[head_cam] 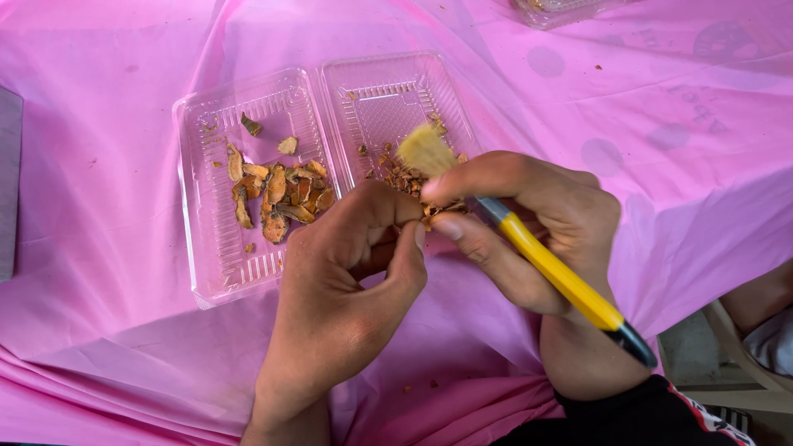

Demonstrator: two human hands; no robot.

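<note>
Both hands meet over the tabletop's pink plastic cover (124,289): the left hand (343,281) pinches a small brownish piece (436,213) between thumb and fingers, the right hand (529,239) grips a yellow-handled brush (553,272), bristles upward. Just beyond lies an open clear clamshell tray (206,239) holding orange-brown dried slices (281,198).

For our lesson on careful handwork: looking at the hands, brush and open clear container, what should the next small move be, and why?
Probably a short brush stroke across the small orange-brown piece pinched at the left hand fingertips. The right hand grips the yellow-handled brush with its bristles raised just above that piece, over the clear container, where similar dried pieces already lie.
</note>
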